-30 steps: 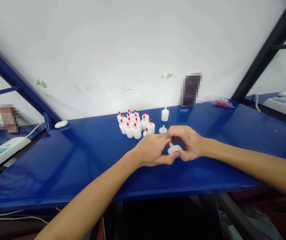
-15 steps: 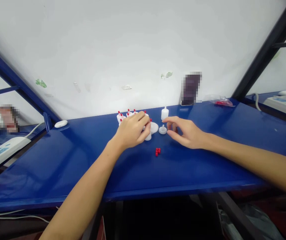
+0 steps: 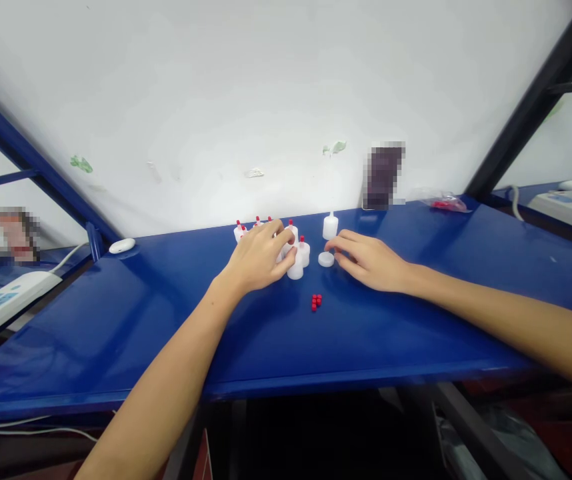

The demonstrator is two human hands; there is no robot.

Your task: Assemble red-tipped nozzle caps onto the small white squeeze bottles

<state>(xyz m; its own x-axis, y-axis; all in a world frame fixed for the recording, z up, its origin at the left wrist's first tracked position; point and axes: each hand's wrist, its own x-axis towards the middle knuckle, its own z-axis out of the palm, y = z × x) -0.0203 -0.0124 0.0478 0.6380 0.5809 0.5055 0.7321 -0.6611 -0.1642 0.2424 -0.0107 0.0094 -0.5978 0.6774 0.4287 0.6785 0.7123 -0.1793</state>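
My left hand (image 3: 261, 259) reaches over a cluster of small white squeeze bottles (image 3: 304, 252) with red tips. Its thumb and forefinger are spread beside the nearest bottle (image 3: 295, 269), which stands upright; the hand covers that bottle's top. My right hand (image 3: 366, 259) hovers low over the table with fingers curved and apart. Its fingertips are at the right edge of a short round white piece (image 3: 326, 259); whether they touch it I cannot tell. Behind this piece stands a white bottle (image 3: 331, 227) with a bare nozzle. Several small red caps (image 3: 315, 302) lie in front.
The blue table (image 3: 276, 347) runs back to a white wall. A pixelated phone-like object (image 3: 384, 177) leans there. A clear bag with red pieces (image 3: 445, 203) lies at back right, a white oval case (image 3: 122, 246) at back left. Metal posts stand at both sides.
My left thumb and forefinger have parted at the near bottle. A red-tipped bottle now shows upright where a white round shape lay. The nozzle on the short white piece no longer shows.
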